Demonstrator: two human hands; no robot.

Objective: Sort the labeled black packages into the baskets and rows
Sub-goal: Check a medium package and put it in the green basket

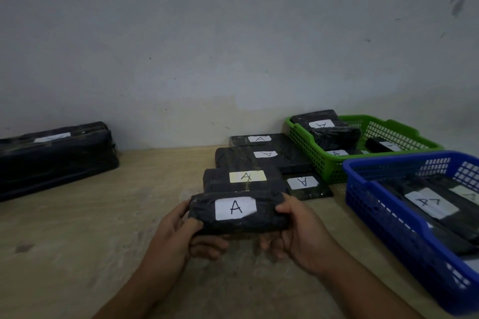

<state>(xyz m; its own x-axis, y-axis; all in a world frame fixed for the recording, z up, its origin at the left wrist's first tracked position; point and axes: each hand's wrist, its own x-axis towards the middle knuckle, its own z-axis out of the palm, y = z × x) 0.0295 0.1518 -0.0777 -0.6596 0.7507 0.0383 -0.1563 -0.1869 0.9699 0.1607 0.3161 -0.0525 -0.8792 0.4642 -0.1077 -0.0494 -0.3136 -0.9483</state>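
Observation:
I hold a black wrapped package [269,217] with a white label marked A, just above the table. My left hand [178,235] grips its left end, thumb on top. My right hand [298,233] grips its right end. Right behind it a row of black packages labelled A runs toward the wall: one with a yellowish label [223,179], then another [233,156], then a flat one [241,140]. A further flat A package [318,190] lies beside the row. The green basket [308,153] and the blue basket [368,204] both hold black labelled packages.
A stack of larger black packages [57,158] stands at the far left against the wall. The wooden table [90,228] meets a grey wall at the back. The blue basket sits close to my right forearm.

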